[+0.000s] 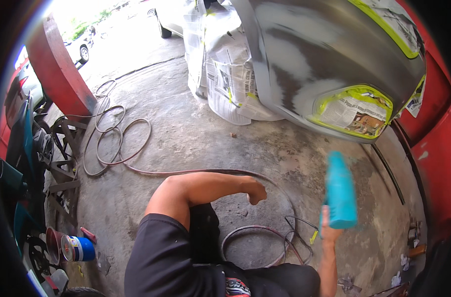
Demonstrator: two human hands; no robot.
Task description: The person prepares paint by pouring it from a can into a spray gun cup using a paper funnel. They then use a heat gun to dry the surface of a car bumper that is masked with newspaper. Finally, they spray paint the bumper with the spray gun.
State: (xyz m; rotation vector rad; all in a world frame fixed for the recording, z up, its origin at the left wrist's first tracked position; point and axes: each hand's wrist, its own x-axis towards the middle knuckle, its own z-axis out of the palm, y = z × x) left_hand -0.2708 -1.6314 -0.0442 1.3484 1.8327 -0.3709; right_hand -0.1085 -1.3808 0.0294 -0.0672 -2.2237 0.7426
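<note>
My right hand (329, 226) grips a teal tool with a tapered, bottle-like body (341, 190), raised upright over the floor. Motion blurs it, so its exact kind is unclear. Bent across in front of me, my left arm ends in my left hand (256, 192), whose fingers are curled in, with nothing visible in them. Ahead stands a car body panel (304, 54) with grey and whitish patches. Yellow-green tape and newspaper cover its oval opening (356, 113), and more newspaper sheets (230, 79) hang over the part to its left.
A long hose (205, 172) loops over the concrete floor (186, 133). At left are a red pillar (59, 69), a metal stand (64, 163), a blue can (81, 248) and a dark red bucket (54, 246). Red vehicle bodywork (431, 163) borders the right side.
</note>
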